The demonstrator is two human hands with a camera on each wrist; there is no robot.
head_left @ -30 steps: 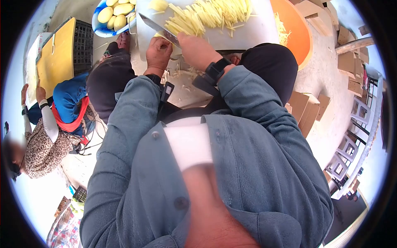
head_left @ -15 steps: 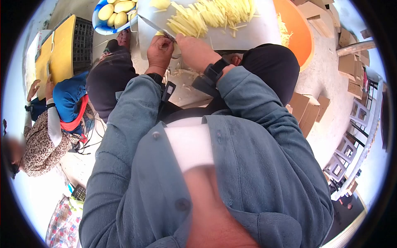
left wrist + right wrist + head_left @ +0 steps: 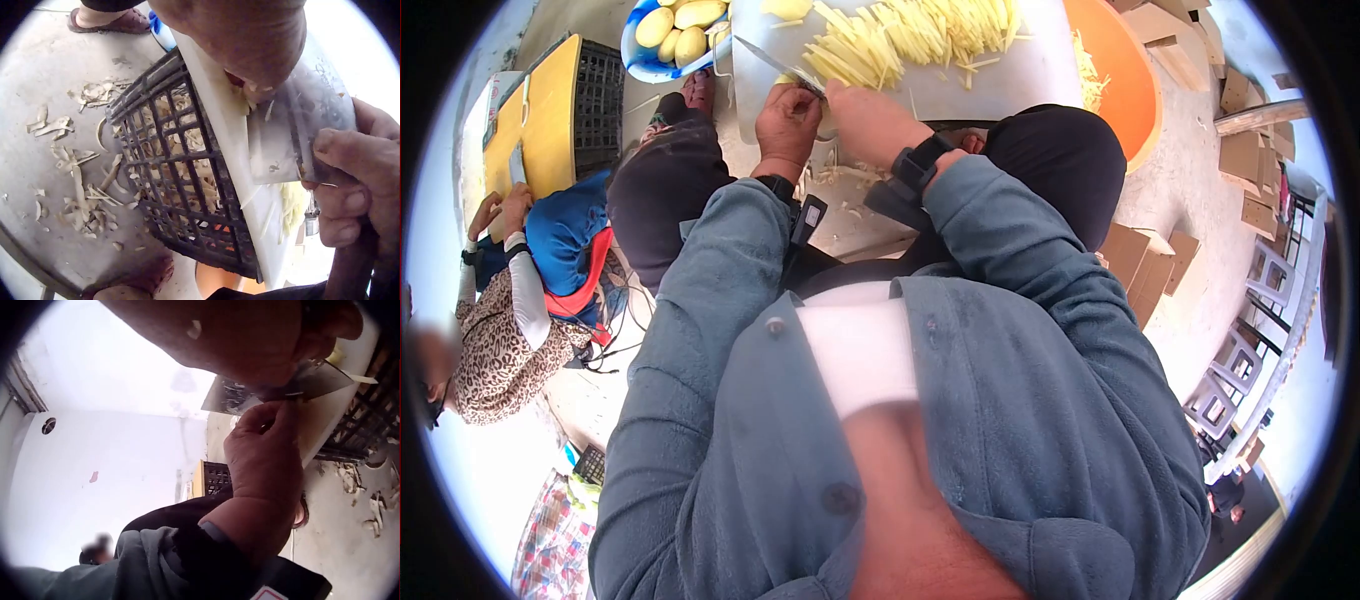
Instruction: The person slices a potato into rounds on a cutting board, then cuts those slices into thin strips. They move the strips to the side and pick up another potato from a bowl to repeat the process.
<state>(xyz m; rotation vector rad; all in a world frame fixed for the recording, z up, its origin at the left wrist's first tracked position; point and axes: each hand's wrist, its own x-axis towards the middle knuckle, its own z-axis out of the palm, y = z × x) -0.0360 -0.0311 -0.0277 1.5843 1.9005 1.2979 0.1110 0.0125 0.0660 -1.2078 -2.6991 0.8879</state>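
A broad-bladed knife [image 3: 281, 137] is gripped by my right hand [image 3: 875, 125], fingers curled round its handle and thumb on the blade in the left wrist view. My left hand [image 3: 786, 122] is beside the blade, fingertips bent onto a pale yellow potato piece [image 3: 786, 78] at the near left edge of the white cutting board [image 3: 1000, 85]. The hand largely covers that piece. Yellow potato strips [image 3: 920, 38] lie heaped across the board, and a larger cut piece [image 3: 788, 9] sits at its far left.
A blue bowl [image 3: 640, 58] of peeled potatoes stands left of the board, an orange basin [image 3: 1135, 90] with strips to the right. Under the board is a black crate [image 3: 181, 169] with peelings. Another person [image 3: 510, 350] works at a yellow board [image 3: 550, 130] on the left.
My hands have barely shifted at the board's near left edge. The other person's hands have moved nearer together at the yellow board's near end, with a knife there.
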